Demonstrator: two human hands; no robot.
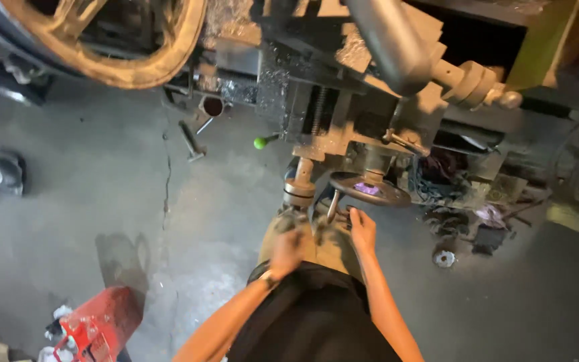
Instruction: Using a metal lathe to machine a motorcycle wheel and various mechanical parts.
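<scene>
Handwheel (pixel 370 190) just above right hand (pixel 362 230) fingers (pixel 354 213).

A grey, dusty concrete floor (pixel 88 194) with a long crack (pixel 166 181) lies in dim warm light; a red metal box (pixel 98 325) stands at lower left, dark scrap (pixel 477 214) at right.
</scene>
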